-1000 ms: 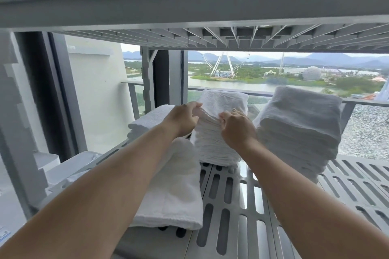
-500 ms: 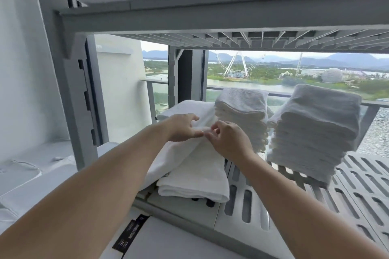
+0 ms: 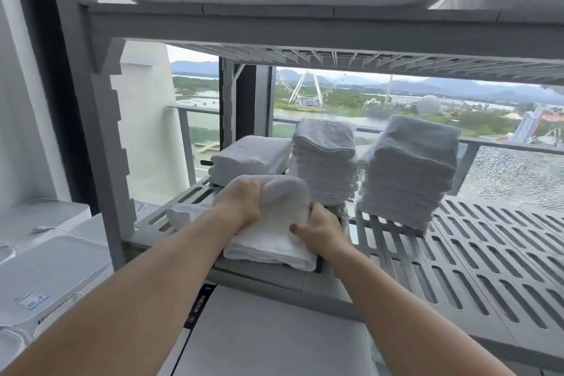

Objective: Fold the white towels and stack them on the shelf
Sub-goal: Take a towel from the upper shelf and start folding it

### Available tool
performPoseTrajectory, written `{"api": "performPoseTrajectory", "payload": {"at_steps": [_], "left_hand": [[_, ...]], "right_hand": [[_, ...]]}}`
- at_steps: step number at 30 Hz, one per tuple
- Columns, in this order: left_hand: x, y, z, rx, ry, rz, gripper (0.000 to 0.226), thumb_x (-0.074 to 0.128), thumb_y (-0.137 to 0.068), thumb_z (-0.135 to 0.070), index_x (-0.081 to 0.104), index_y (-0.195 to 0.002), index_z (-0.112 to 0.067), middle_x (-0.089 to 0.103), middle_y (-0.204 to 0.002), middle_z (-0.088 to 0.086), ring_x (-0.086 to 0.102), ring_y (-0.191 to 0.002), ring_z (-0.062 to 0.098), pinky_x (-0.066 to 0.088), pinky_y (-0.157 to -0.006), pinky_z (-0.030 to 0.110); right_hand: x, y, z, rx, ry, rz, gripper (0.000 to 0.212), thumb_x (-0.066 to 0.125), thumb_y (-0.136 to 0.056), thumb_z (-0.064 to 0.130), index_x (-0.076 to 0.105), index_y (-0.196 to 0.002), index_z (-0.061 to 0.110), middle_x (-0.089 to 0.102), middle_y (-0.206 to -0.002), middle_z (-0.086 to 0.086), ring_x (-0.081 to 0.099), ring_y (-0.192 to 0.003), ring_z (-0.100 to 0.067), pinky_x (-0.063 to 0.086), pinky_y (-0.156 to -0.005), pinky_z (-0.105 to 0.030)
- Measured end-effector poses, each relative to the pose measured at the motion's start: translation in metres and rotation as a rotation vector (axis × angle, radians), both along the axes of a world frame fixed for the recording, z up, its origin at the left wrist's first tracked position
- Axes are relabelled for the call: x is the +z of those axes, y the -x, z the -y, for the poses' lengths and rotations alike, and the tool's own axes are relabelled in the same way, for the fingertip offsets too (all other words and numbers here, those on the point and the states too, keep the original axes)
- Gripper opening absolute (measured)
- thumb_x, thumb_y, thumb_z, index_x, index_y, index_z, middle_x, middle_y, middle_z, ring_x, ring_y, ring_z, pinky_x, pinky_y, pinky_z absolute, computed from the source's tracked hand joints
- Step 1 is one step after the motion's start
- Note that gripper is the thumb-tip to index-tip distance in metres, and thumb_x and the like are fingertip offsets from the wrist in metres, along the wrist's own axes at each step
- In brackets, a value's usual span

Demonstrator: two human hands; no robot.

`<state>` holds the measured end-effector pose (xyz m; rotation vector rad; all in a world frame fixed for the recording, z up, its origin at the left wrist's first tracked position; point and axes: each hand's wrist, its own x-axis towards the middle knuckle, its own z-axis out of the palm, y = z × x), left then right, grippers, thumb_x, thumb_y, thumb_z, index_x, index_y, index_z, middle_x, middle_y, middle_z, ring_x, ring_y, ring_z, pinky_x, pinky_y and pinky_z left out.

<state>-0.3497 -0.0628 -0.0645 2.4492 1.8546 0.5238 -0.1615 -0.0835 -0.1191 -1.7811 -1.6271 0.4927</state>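
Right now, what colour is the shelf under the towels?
The shelf is grey with rows of oblong slots, clearest in the head view.

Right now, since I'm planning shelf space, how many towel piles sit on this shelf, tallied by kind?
Tall stacks: 2, the middle stack and the right stack
Low stack at the back left: 1
Front pile, gripped by the left hand and the right hand: 1
Total: 4 piles
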Motion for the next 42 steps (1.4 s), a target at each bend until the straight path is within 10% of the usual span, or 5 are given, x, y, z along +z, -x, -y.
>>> {"api": "performPoseTrajectory", "payload": {"at_steps": [6,20,31,42], "left_hand": [[0.031,-0.021,0.023,0.053,-0.148,-0.005,0.041,0.045,-0.086,-0.006,0.055,-0.122,-0.020,0.062,-0.103,0.008,0.061,-0.094,0.031,0.051,-0.077,0.041],[0.127,-0.207,0.105,-0.169,-0.175,-0.071,0.017,0.053,-0.081,-0.009,0.053,-0.093,-0.021,0.057,-0.097,0.007,0.057,-0.095,0.030,0.053,-0.086,0.041],[0.119,-0.402,0.179,-0.418,0.089,0.097,0.021,0.054,-0.082,-0.004,0.062,-0.095,-0.017,0.063,-0.088,0.005,0.060,-0.077,0.019,0.047,-0.059,0.027],[0.094,-0.516,0.161,-0.592,0.673,0.211,0.038,0.059,-0.085,0.011,0.068,-0.112,-0.014,0.073,-0.107,0.015,0.069,-0.103,0.036,0.054,-0.094,0.055]], "right_hand": [[0.024,-0.008,0.031,-0.056,-0.239,-0.023,0.048,0.059,-0.081,0.015,0.056,-0.128,0.018,0.068,-0.114,-0.009,0.060,-0.107,-0.029,0.041,-0.081,-0.030],[0.070,-0.188,0.127,-0.259,-0.505,0.075,0.038,0.053,-0.088,0.019,0.063,-0.122,0.032,0.060,-0.119,-0.001,0.059,-0.100,-0.024,0.034,-0.078,-0.027],[0.057,-0.393,0.244,-0.568,-0.506,0.315,0.033,0.045,-0.086,0.015,0.061,-0.113,0.026,0.054,-0.113,-0.005,0.059,-0.091,-0.030,0.046,-0.074,-0.037],[0.040,-0.557,0.276,-0.830,-0.482,0.515,0.027,0.049,-0.086,0.006,0.067,-0.091,0.025,0.060,-0.101,-0.003,0.056,-0.097,-0.027,0.038,-0.089,-0.043]]}}
